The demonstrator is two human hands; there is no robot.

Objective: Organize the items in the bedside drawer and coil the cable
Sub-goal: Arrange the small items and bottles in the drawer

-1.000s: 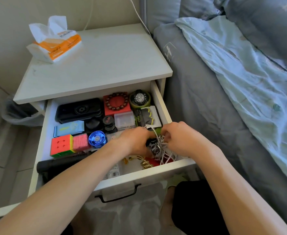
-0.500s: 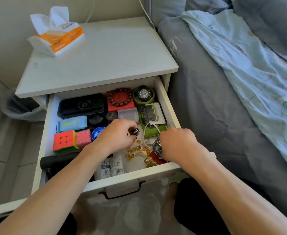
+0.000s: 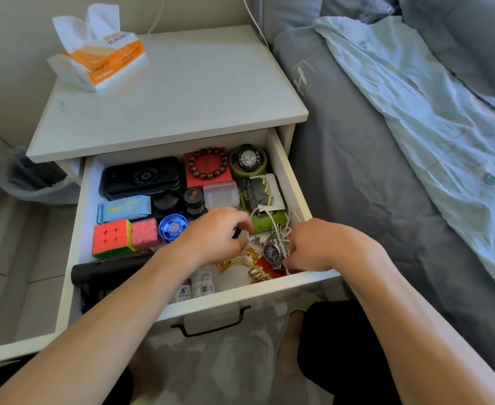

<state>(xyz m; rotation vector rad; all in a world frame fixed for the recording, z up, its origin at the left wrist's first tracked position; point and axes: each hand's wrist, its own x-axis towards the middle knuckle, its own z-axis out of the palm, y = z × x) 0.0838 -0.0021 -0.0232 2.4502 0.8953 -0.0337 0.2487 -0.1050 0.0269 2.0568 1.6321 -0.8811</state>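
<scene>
The open bedside drawer [image 3: 241,294] holds many small items. A tangled white cable [image 3: 265,218] lies at its right front, looped around a silver wristwatch [image 3: 272,253]. My right hand [image 3: 320,246] has its fingers curled into the cable beside the watch. Left of the tangle, my left hand [image 3: 215,237] pinches a small black object [image 3: 236,231] in its fingertips. Gold trinkets [image 3: 255,271] lie on a red patch below both hands. Part of the cable is hidden under my right hand.
Further left sit a colour cube [image 3: 111,236], pink cube [image 3: 144,233], blue spinner [image 3: 173,228], black case [image 3: 141,176] and black torch [image 3: 103,271]. At the back are a bead bracelet [image 3: 208,168] and green watch [image 3: 247,160]. A tissue pack [image 3: 100,54] is on top, the bed [image 3: 386,147] to the right.
My hands came apart, the left lifting away with a small black object; now the left hand is back beside the tangle and the right has the cable by the watch.
</scene>
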